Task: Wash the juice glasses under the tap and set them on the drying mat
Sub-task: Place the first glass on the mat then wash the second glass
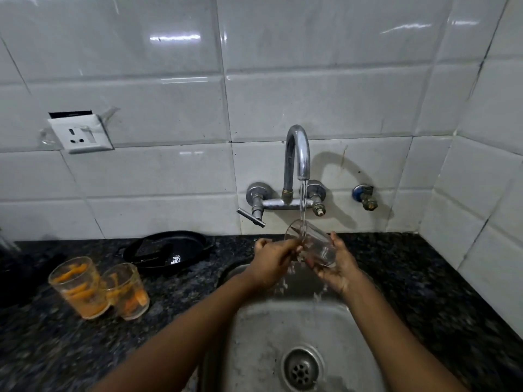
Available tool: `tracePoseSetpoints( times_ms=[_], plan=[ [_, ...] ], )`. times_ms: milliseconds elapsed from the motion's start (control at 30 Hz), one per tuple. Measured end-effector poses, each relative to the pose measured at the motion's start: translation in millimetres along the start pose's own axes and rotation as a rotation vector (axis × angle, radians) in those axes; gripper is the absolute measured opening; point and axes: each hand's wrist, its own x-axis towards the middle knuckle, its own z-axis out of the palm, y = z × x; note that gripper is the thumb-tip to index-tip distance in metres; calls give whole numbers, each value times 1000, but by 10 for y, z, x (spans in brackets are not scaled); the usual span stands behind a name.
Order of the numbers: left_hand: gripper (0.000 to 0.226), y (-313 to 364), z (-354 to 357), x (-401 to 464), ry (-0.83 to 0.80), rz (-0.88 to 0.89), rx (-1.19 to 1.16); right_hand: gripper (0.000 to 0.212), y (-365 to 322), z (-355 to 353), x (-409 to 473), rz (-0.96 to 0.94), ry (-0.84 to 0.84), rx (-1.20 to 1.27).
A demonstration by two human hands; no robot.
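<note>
2 hands hold tilted glass (312,244) under tap (297,154), above sink (254,335).

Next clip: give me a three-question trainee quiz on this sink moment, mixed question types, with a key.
1. True or false: water from the curved chrome tap is running into the clear tilted glass.
2. How many orange-stained juice glasses stand on the black speckled stone counter? A) one B) two C) four
3. Which of the two hands cradles the clear glass from below?

Key:
1. True; the stream enters its mouth.
2. B: the taller stained glass and the shorter one, left of the steel sink.
3. The right hand; the left hand works at the rim.
</note>
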Motion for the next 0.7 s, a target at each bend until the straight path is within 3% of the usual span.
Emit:
tracePoseSetpoints(
  times_ms=[100,233,333,400,500,633,700],
  plan=[
    [32,-47,66,42,-30,-47,-107,48,0,-61,57,-15,-59,25],
    [40,168,103,154,-17,-240,-668,48,-12,-163,77,-266,-78,-147],
    [36,296,26,284,8,-390,-926,46,-103,-248,-36,-390,-115,-196],
    [37,329,-31,366,29,-500,-1021,45,-121,-321,-106,-488,-131,-350],
    [36,378,-101,439,84,-590,-1042,64,-80,-406,-162,-624,-133,-681],
    [32,428,-86,378,164,-566,-967,86,-34,-353,-162,-577,-74,-1004],
    [34,407,-107,319,238,-575,-1078,77,8,-315,-154,-625,-28,-1282]
  ],
)
